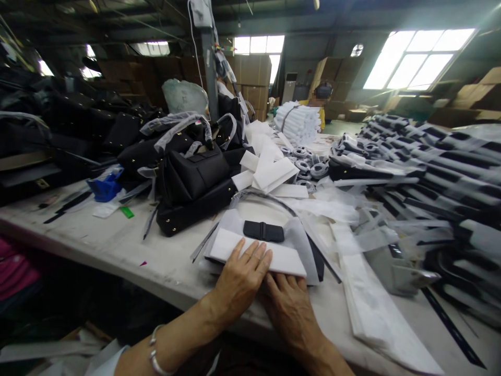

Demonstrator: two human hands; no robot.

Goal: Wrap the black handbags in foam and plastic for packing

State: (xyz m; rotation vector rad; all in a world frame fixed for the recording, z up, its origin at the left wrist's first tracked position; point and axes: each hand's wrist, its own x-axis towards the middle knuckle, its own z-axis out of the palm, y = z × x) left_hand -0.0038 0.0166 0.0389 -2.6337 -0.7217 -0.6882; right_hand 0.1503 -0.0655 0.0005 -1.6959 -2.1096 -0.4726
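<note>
In front of me a black handbag [319, 261] lies on the table, partly wrapped in white tissue paper [301, 235]. Its handle [270, 196], sleeved in clear plastic, arches toward the back. A black strap tab [263, 231] rests on top of the paper. Across the bag's near side lies a white foam sheet [230, 249]. My left hand [245, 271] presses flat on this sheet, its fingers stretched out. Beside it, my right hand [291, 305] has its fingers extended against the sheet's near edge; the fingertips are partly hidden there.
Finished-looking black handbags [195, 175] crowd the left, near a blue tape dispenser [105, 185]. White foam pieces [274, 172] lie behind the bag. To the right are a stack of white paper [371, 308], a grey tape dispenser [395, 266] and piled wrapped straps [442, 162]. A person [322, 104] is far back.
</note>
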